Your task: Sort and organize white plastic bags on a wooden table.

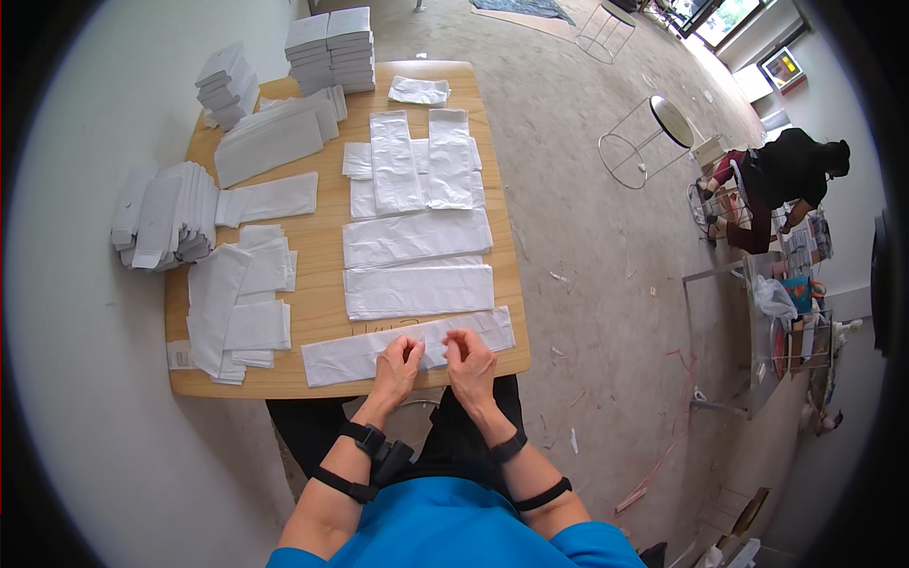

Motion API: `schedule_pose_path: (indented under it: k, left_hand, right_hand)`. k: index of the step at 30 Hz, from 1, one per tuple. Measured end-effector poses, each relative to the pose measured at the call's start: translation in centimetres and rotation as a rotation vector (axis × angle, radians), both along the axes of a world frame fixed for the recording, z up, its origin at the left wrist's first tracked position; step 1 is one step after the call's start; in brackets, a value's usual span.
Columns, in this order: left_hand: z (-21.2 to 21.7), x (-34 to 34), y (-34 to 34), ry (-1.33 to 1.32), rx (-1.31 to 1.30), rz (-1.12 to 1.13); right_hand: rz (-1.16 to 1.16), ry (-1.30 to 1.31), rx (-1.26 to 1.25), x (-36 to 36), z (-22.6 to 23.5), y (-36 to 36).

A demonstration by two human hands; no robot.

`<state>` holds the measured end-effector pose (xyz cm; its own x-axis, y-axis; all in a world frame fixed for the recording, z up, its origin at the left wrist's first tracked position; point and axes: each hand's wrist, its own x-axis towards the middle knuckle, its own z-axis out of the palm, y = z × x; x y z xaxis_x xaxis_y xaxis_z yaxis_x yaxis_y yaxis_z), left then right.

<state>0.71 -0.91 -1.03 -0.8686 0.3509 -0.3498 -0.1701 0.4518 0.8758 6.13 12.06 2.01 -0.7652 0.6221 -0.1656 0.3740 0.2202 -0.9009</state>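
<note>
A long, flat white paper strip point(331, 363) lies along the table's near edge, slightly tilted up to the right. Over its middle are both my hands, a small gap apart. My left hand point(399, 367) has thumb and fingers pressed together in a pinch. My right hand point(471, 367) is curled, its fingertips bent toward the left hand. What either pinches, if anything, is too small to make out. Just beyond lie two stacks of flat white paper pieces, a nearer stack point(418, 291) and a farther stack point(417, 237). Two upright folded pieces point(396, 166) point(449, 161) rest across more paper behind them.
The wooden table point(327, 237) carries loose white pieces point(213, 308) at left, bundles point(170, 218) by the wall, and tall stacks point(331, 52) at the back. Stools point(670, 121) stand on the littered floor. A person point(791, 170) sits at right beside another table point(762, 331).
</note>
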Motion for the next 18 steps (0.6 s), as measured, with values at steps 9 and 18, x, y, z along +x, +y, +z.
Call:
schedule_pose_path:
  k: [9,18]
  left_hand:
    - [-0.2,-1.8,-4.1,-0.165,0.148,-0.037]
    - [5.2,-6.9,-20.9,0.053,-0.375,0.057]
  right_hand:
    - [0.115,-0.113,0.025,0.0,-2.9,-0.5]
    - [0.085,-0.121,0.038,-0.4,-3.5,-0.3]
